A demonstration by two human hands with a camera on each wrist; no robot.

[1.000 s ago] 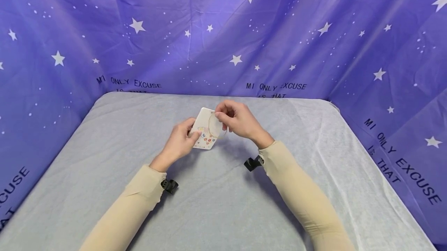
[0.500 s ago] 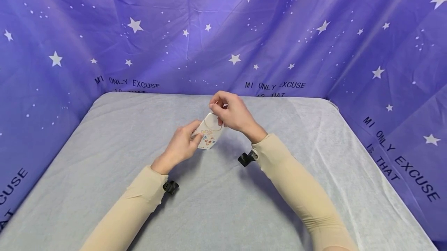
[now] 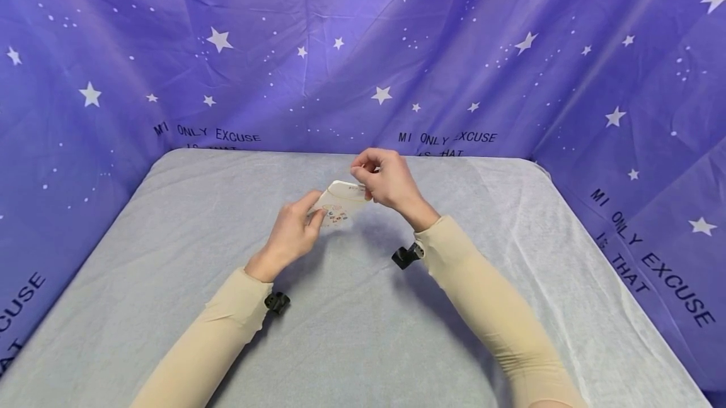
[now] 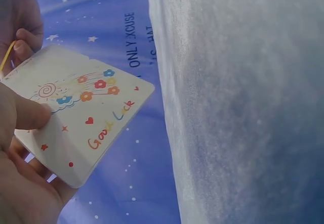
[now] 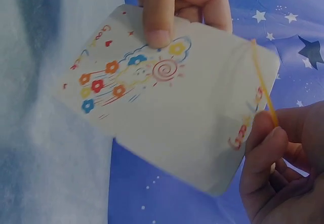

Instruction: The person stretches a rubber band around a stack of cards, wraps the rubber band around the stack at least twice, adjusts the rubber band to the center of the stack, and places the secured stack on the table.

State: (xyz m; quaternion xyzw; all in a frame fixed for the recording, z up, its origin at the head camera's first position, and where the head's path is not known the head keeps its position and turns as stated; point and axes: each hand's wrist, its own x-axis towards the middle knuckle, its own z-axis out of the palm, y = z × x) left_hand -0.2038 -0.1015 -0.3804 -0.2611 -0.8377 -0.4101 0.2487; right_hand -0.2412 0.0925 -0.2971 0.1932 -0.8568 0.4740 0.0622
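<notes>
My left hand [image 3: 289, 231] holds a white card [image 3: 336, 214] with rounded corners above the table, its thumb on the printed face and fingers behind. Flowers, a spiral sun and "Good Luck" lettering decorate the card [image 4: 93, 105], as the left wrist view shows. At the card's far right corner, my right hand [image 3: 388, 182] pinches a thin yellow rubber band [image 5: 264, 82] between thumb and curled fingers. In the right wrist view the band is drawn taut across that corner, over the card [image 5: 177, 113]. Part of the band is hidden behind the right fingers.
A table with a pale grey-blue cloth [image 3: 340, 332] lies beneath both hands. Purple curtains [image 3: 317, 80] with white stars and lettering stand behind and at both sides. Each sleeved wrist carries a small black camera [image 3: 406, 256].
The card has tilted so that its face looks flatter in the head view. My right hand first rose toward the back, then shifted slightly right, still pinching the band. The left hand barely moved.
</notes>
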